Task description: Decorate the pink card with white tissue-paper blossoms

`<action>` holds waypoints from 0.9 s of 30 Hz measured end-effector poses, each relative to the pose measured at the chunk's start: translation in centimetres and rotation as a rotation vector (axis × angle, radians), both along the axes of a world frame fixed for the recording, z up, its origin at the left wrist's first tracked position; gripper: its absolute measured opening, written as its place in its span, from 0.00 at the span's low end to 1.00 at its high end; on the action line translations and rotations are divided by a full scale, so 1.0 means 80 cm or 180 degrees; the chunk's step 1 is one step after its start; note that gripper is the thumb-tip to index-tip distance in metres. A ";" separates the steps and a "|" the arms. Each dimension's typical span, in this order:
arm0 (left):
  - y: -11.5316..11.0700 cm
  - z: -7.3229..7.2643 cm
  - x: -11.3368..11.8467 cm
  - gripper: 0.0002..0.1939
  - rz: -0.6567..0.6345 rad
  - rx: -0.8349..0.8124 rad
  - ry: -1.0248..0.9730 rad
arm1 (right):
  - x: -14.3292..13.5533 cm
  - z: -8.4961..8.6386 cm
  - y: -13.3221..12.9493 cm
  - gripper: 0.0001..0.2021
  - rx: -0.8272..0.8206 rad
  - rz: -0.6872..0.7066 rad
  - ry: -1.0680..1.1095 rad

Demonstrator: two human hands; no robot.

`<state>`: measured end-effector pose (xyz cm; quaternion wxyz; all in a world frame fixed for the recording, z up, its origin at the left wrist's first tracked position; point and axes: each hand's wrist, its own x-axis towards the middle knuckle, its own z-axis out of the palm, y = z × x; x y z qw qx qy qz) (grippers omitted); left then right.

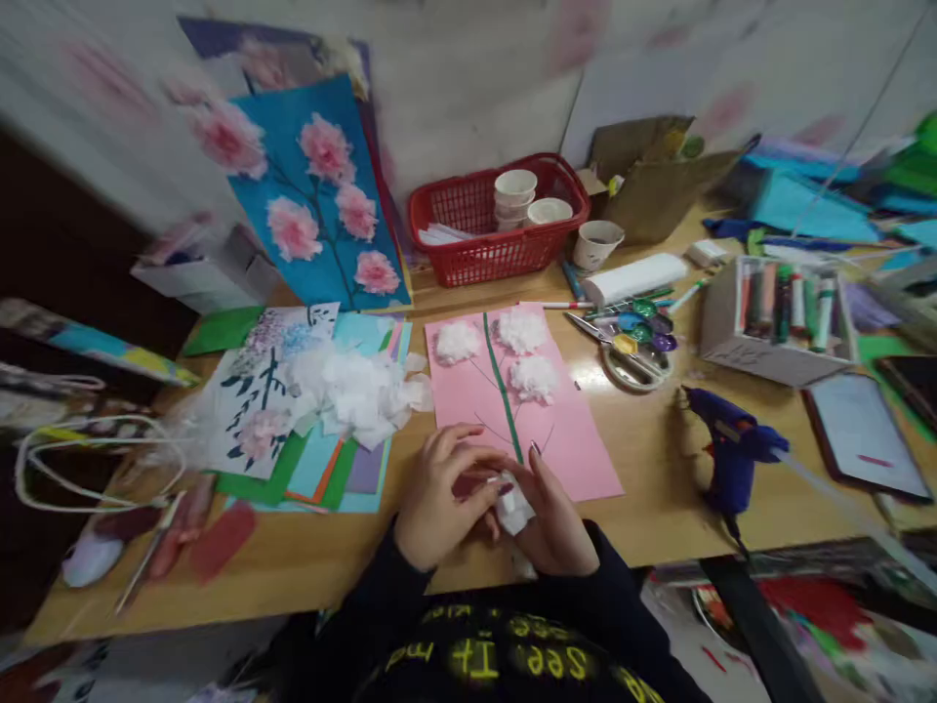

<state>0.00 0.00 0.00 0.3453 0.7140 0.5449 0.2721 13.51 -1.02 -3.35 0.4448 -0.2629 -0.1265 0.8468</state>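
Observation:
Close to the table's front edge, my left hand pinches a small wad of white tissue paper with thumb and fingers. My right hand cups the same wad against its palm and fingers. Just beyond both hands lies a pink sheet of paper with a green stem and thin drawn branches. Three fluffy white tissue flowers sit on its upper part. To the left, a loose heap of white tissue pieces rests on coloured paper sheets.
A blue hot glue gun stands on the right, near scissors, a paint palette and a marker box. Behind are a red basket with paper cups and a blue flower picture. A phone lies far right.

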 end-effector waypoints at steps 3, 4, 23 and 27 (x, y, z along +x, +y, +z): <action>-0.001 0.002 0.004 0.12 -0.0050 -0.0021 -0.0076 | -0.001 -0.003 -0.001 0.24 -0.0022 0.0122 0.0024; -0.001 0.003 0.005 0.11 -0.0037 -0.0024 -0.0092 | -0.001 -0.003 -0.001 0.25 -0.0024 0.0143 0.0025; -0.003 0.000 -0.007 0.05 0.0852 -0.0517 -0.1615 | 0.001 -0.004 -0.012 0.16 0.0419 -0.0734 -0.0975; -0.005 -0.007 -0.010 0.12 0.1421 -0.0710 -0.2159 | 0.008 0.000 -0.027 0.09 0.0984 -0.1127 -0.1861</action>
